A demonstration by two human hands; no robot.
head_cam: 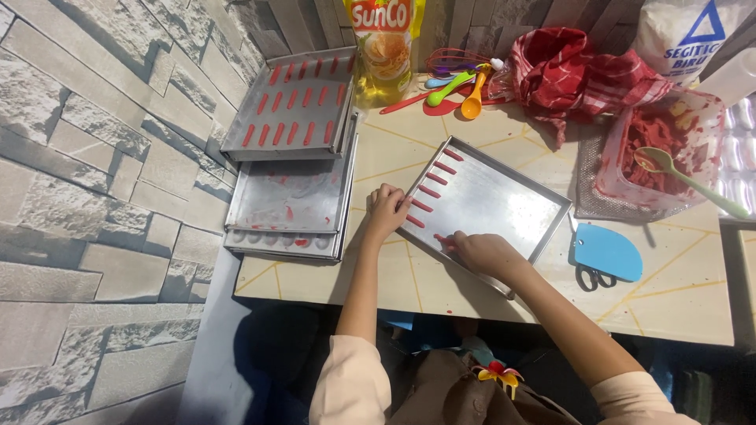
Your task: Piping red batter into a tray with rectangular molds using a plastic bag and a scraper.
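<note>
Your left hand rests curled on the near rim of the metal baking tray (apparently steadying it), gripping nothing, while your right hand pinches a red dough strip down at the row's end beside the others.

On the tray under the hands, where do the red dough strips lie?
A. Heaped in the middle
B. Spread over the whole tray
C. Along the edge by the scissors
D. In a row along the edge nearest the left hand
D: the red strips run in one row down the tray edge beside the left hand, while the right hand sits at the row's near end.
</note>
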